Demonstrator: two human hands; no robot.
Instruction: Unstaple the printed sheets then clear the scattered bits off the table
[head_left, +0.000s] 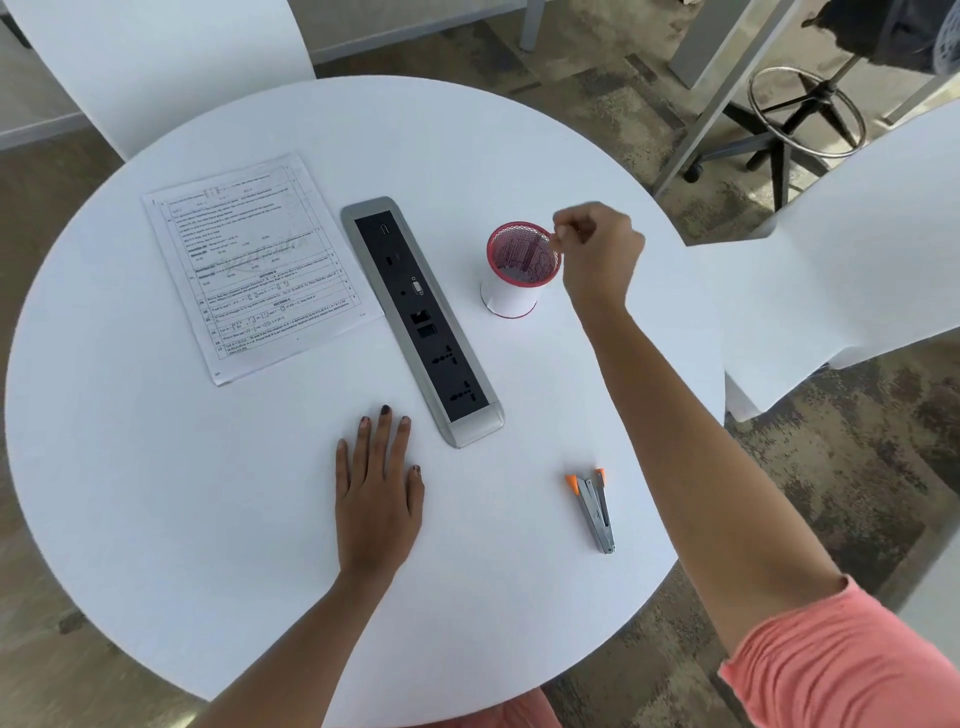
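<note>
The printed sheets (260, 265) lie flat on the left part of the round white table (182, 493). A pink mesh cup (522, 270) wrapped in white paper stands right of the centre. My right hand (597, 249) hovers at the cup's right rim with its fingertips pinched together; whatever they hold is too small to make out. My left hand (376, 488) rests flat on the table, fingers spread, holding nothing. A silver stapler with orange tips (595, 506) lies near the front right edge.
A grey and black power socket strip (421, 317) runs diagonally across the table's middle. White chairs stand at the back left (156, 62) and at the right (857, 249). A stool base (800, 119) stands on the floor beyond the table.
</note>
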